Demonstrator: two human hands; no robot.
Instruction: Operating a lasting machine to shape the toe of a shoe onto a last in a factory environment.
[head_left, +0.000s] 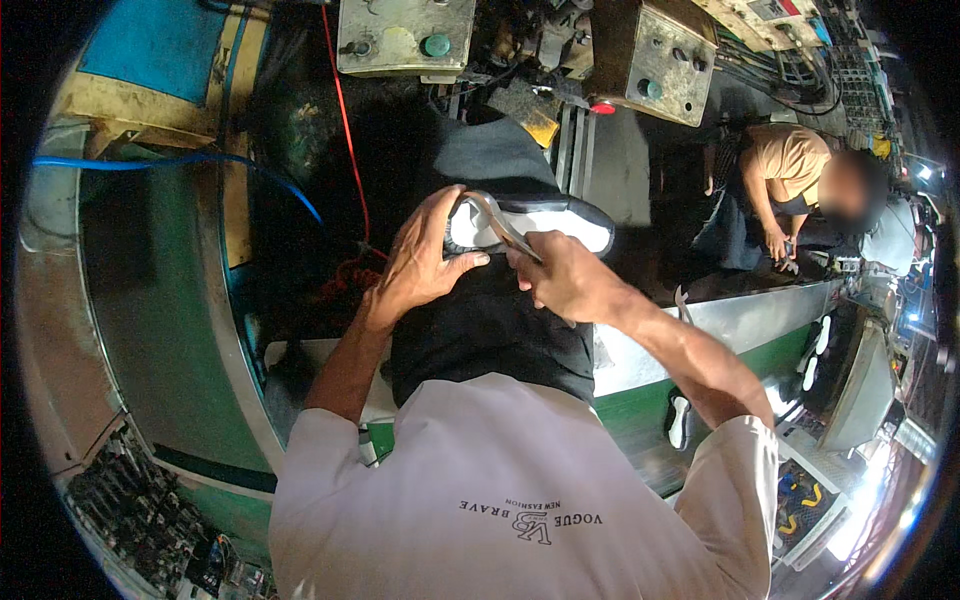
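A shoe upper [570, 222], black with a white underside facing up, lies across my dark-trousered lap. Its left end is gripped by my left hand [425, 255], with the fingers over the far edge and the thumb along the near side. My right hand [572, 275] is closed round the handles of metal pincers [497, 218]. The pincers slant over the shoe, with their curved head at its far edge close to my left fingers. Whether the jaws pinch any material cannot be made out.
Metal control boxes [405, 38] with buttons stand ahead. A red air hose [347, 130] hangs at the left, near a blue hose [180, 158]. On my right, a green conveyor belt [640, 415] carries shoes [680, 420]; another pair of pincers [683, 303] rests on its metal edge. Beyond, a co-worker [785, 180] bends over.
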